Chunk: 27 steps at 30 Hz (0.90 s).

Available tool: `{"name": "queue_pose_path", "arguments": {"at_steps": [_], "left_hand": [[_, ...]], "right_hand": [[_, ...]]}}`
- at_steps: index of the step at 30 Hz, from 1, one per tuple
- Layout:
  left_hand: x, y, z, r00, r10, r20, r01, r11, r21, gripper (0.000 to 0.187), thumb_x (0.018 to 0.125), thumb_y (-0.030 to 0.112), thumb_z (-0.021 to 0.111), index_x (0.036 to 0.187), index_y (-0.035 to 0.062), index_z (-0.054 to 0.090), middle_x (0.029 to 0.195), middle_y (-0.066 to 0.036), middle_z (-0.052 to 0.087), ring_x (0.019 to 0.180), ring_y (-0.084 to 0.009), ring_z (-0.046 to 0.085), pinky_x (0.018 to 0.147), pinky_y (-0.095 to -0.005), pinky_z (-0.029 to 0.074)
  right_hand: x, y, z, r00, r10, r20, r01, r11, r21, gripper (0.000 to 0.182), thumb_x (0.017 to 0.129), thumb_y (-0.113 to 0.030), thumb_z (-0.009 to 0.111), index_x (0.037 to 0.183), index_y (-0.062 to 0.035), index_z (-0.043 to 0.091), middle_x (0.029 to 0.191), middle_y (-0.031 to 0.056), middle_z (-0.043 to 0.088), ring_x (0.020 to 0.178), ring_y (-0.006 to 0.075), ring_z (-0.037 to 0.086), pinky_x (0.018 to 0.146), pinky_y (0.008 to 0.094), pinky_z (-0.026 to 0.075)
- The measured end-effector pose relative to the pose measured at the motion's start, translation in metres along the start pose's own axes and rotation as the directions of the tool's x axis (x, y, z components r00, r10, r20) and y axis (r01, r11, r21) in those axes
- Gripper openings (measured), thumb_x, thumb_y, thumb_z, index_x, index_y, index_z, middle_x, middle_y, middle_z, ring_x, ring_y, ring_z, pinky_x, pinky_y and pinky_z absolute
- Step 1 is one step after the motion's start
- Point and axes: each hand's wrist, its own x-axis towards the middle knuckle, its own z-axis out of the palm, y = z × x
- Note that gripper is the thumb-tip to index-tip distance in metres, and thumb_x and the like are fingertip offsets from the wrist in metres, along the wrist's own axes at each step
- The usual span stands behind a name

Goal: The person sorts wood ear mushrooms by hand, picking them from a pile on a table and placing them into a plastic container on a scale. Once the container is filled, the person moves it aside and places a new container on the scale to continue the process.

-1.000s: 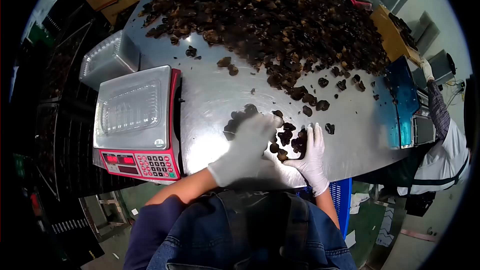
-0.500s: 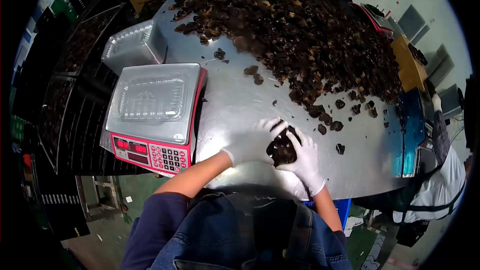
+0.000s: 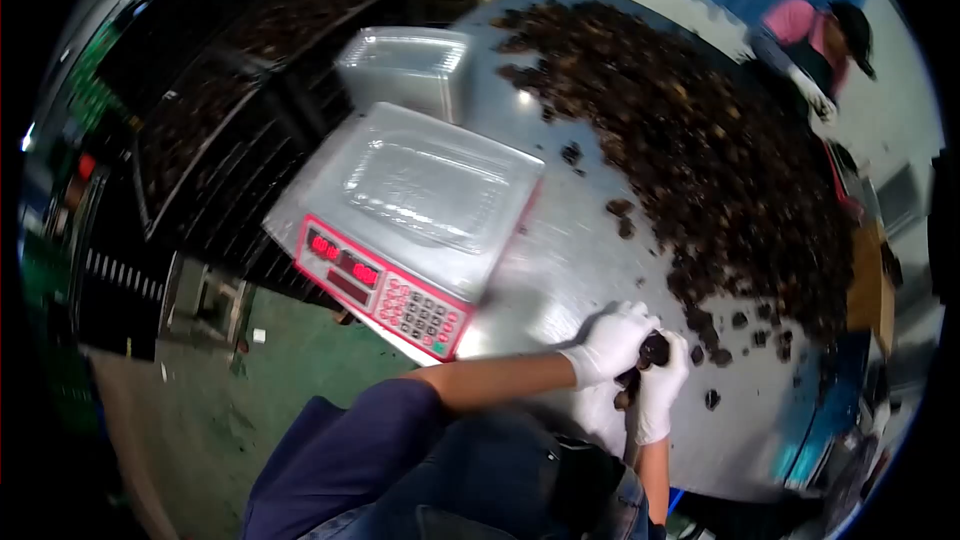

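My white-gloved left hand (image 3: 612,345) and my white-gloved right hand (image 3: 662,390) are close together over the near part of the metal table. Their fingers close around a small handful of dark wood ear mushrooms (image 3: 654,349), partly hidden by the gloves. Left of my hands stands a red and silver digital scale (image 3: 425,312) with lit red digits too blurred to read. On its platform lies a clear plastic tray (image 3: 430,190). A broad heap of wood ear mushrooms (image 3: 720,160) covers the far and right parts of the table, with several loose pieces along its edge.
Behind the scale sits a stack of clear plastic trays (image 3: 405,70). Black crates (image 3: 200,130) holding dark pieces are at the left. A co-worker in a pink top (image 3: 800,35) is beyond the heap. Cardboard (image 3: 868,290) stands by the right edge.
My view has swung left, so the scale and table look tilted and shifted right. My hands have drawn closer together around the mushrooms. The co-worker's head and upper body now show.
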Motion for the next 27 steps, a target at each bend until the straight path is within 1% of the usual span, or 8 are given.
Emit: {"name": "queue_pose_path", "arguments": {"at_steps": [3, 8, 11, 16, 22, 23, 24, 27], "left_hand": [[0.004, -0.006, -0.042, 0.989, -0.018, -0.149, 0.021, 1.0, 0.015, 0.032, 0.072, 0.005, 0.069, 0.103, 0.0104, 0.063, 0.104, -0.009, 0.057, 0.102, -0.0304, 0.057, 0.085, -0.0403, 0.052], [-0.023, -0.03, -0.186, 0.926, -0.055, -0.375, 0.094, 0.992, 0.087, 0.044, 0.068, 0.004, 0.071, 0.11, 0.011, 0.06, 0.105, -0.009, 0.055, 0.101, -0.0304, 0.057, 0.084, -0.0386, 0.051], [-0.048, -0.058, -0.254, 0.866, -0.043, -0.498, 0.141, 0.977, 0.161, 0.041, 0.069, 0.01, 0.072, 0.109, 0.0113, 0.062, 0.103, -0.01, 0.057, 0.101, -0.0309, 0.058, 0.086, -0.039, 0.051], [-0.067, -0.139, -0.299, 0.865, -0.182, -0.468, 0.343, 0.894, 0.287, 0.029, 0.076, 0.021, 0.072, 0.103, 0.0126, 0.066, 0.102, -0.009, 0.061, 0.101, -0.0301, 0.06, 0.088, -0.039, 0.051], [-0.087, -0.176, -0.297, 0.906, -0.239, -0.348, 0.329, 0.916, 0.228, 0.071, 0.07, 0.026, 0.079, 0.136, 0.0108, 0.056, 0.13, -0.017, 0.052, 0.125, -0.0363, 0.046, 0.107, -0.0422, 0.041], [-0.09, -0.177, -0.296, 0.898, -0.198, -0.394, 0.303, 0.926, 0.225, 0.077, 0.069, 0.027, 0.08, 0.139, 0.0095, 0.052, 0.137, -0.02, 0.048, 0.129, -0.0378, 0.043, 0.111, -0.0428, 0.038], [-0.089, -0.168, -0.304, 0.893, -0.317, -0.319, 0.385, 0.905, 0.18, 0.087, 0.068, 0.029, 0.082, 0.144, 0.0067, 0.045, 0.147, -0.023, 0.039, 0.136, -0.0399, 0.036, 0.115, -0.0436, 0.033], [-0.097, -0.16, -0.312, 0.889, -0.33, -0.318, 0.398, 0.901, 0.176, 0.094, 0.067, 0.03, 0.083, 0.148, 0.007, 0.04, 0.15, -0.023, 0.036, 0.141, -0.0404, 0.03, 0.117, -0.0464, 0.028]], "right_hand": [[0.032, -0.033, 0.016, 0.981, -0.194, 0.024, 0.194, 0.981, -0.001, 0.043, 0.059, 0.016, 0.062, 0.1, 0.0003, 0.062, 0.101, 0.0108, 0.062, 0.095, 0.0266, 0.062, 0.087, 0.0322, 0.05], [0.085, -0.151, 0.079, 0.813, -0.555, 0.174, 0.542, 0.832, 0.122, 0.053, 0.053, 0.014, 0.074, 0.103, -0.001, 0.062, 0.107, 0.0135, 0.064, 0.101, 0.0296, 0.063, 0.088, 0.034, 0.051], [0.098, -0.214, 0.138, 0.785, -0.575, 0.231, 0.529, 0.816, 0.233, 0.049, 0.057, 0.008, 0.075, 0.105, -0.0016, 0.064, 0.101, 0.0133, 0.065, 0.094, 0.028, 0.065, 0.086, 0.0326, 0.05], [0.104, -0.229, 0.23, 0.761, -0.511, 0.399, 0.457, 0.859, 0.229, 0.048, 0.065, -0.01, 0.079, 0.111, -0.0043, 0.065, 0.106, 0.0143, 0.064, 0.099, 0.0311, 0.065, 0.088, 0.0353, 0.05], [0.106, -0.224, 0.226, 0.676, -0.49, 0.551, 0.505, 0.852, 0.138, 0.084, 0.059, -0.014, 0.085, 0.135, -0.0025, 0.052, 0.136, 0.0156, 0.053, 0.128, 0.0319, 0.05, 0.109, 0.0383, 0.04], [0.108, -0.221, 0.22, 0.683, -0.48, 0.551, 0.499, 0.857, 0.129, 0.084, 0.059, -0.014, 0.085, 0.135, -0.0025, 0.052, 0.136, 0.0156, 0.053, 0.128, 0.0319, 0.05, 0.109, 0.0383, 0.04], [0.111, -0.217, 0.214, 0.668, -0.531, 0.521, 0.509, 0.837, 0.202, 0.079, 0.065, -0.018, 0.081, 0.136, -0.0032, 0.051, 0.135, 0.0172, 0.053, 0.129, 0.0329, 0.049, 0.109, 0.0394, 0.041], [0.114, -0.213, 0.184, 0.661, -0.564, 0.495, 0.52, 0.82, 0.24, 0.072, 0.072, -0.018, 0.077, 0.137, -0.0023, 0.05, 0.136, 0.021, 0.051, 0.13, 0.0337, 0.047, 0.109, 0.039, 0.039]]}}
